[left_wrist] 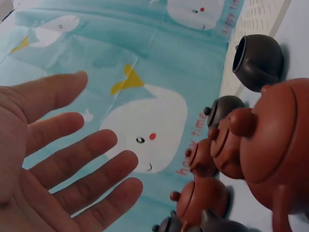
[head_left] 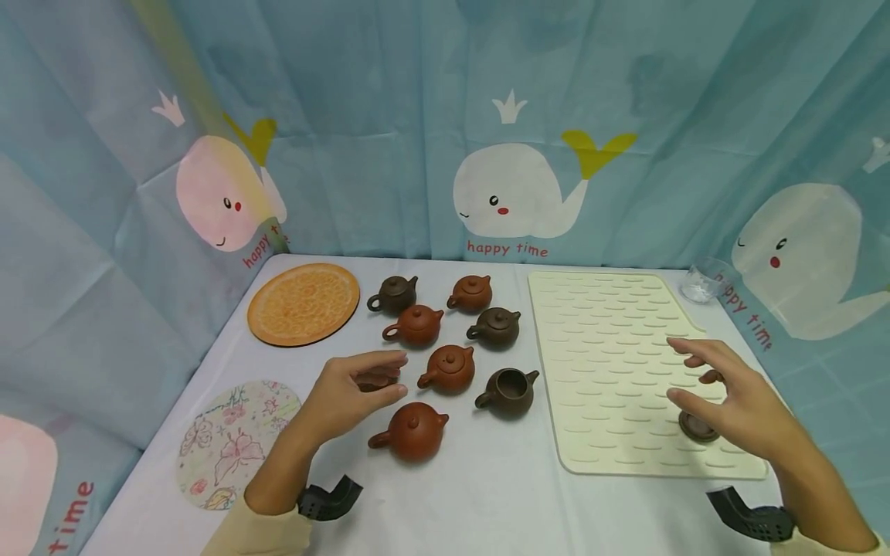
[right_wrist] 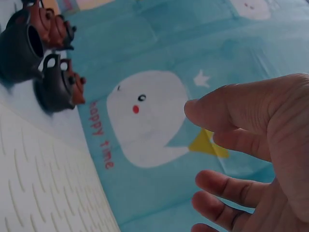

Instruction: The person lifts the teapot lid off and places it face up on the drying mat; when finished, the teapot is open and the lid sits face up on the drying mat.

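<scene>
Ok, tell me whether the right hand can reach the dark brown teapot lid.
Likely yes: the empty right hand appears close to the dark brown teapot lid on the cream mat, and no obstacle shows between them.

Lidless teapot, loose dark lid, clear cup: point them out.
Lidless teapot (head_left: 510,403): head view, front of its body.
Loose dark lid (head_left: 698,429): head view, its uncovered part.
Clear cup (head_left: 701,284): head view, side wall.

Four reddish-brown teapots (head_left: 415,434) and three dark teapots (head_left: 505,401), seven altogether, on one bench (head_left: 487,502); one loose dark lid (head_left: 698,428), two round mats (head_left: 304,305), one cream mat (head_left: 612,367), one clear cup (head_left: 698,289).
</scene>
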Tool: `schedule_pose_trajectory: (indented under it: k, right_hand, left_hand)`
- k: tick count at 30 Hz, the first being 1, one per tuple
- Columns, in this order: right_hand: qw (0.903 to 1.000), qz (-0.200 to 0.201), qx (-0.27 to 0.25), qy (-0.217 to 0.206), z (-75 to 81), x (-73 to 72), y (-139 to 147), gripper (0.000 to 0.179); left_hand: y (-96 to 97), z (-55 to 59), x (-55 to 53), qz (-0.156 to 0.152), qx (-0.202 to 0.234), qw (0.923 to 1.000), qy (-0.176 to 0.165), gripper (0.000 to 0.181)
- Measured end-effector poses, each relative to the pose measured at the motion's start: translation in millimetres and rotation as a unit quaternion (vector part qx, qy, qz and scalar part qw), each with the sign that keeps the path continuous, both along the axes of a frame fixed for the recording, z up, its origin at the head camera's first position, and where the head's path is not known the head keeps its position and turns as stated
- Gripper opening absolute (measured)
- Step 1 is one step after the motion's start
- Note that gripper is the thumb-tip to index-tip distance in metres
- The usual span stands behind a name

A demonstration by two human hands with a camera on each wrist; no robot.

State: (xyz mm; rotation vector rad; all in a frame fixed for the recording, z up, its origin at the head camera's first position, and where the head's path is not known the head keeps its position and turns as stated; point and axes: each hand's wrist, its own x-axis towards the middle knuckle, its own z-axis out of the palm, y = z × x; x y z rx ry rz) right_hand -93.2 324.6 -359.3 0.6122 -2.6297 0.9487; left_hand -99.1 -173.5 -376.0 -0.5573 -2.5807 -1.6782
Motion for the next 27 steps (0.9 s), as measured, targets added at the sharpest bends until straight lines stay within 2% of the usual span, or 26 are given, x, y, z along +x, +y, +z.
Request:
schedule_pose_trajectory:
  k: [5,15,19,24,27]
  right_hand:
    - [0.9994,0.026,-0.007,0.022,8.5,-4.4,-13,0.075]
    - [0.9959,0.08,-0.022,0.037,17.0,-10.6,-40,0.077]
    - [0.9933,0.103,-0.031,0.041,16.2,-14.2,-47,0.077]
    - [0.992,0.114,-0.043,0.033,15.0,-18.0,-56,0.075]
    - [0.9913,0.119,-0.05,0.025,13.4,-21.5,-62,0.074]
  left_hand:
    - [-9.2,-7.8,6.7,-0.003,0.033,0.9993,0.015,0.044]
    - [-27.2,-33.2,16.9,-0.005,0.032,0.9994,0.014,0.048]
    - [-32.2,-45.9,16.8,-0.015,0.043,0.9988,0.02,0.047]
    - [-37.6,-62.0,13.3,-0.044,0.066,0.9966,0.023,0.045]
    - [-41.0,-72.8,11.5,-0.055,0.077,0.9955,0.005,0.044]
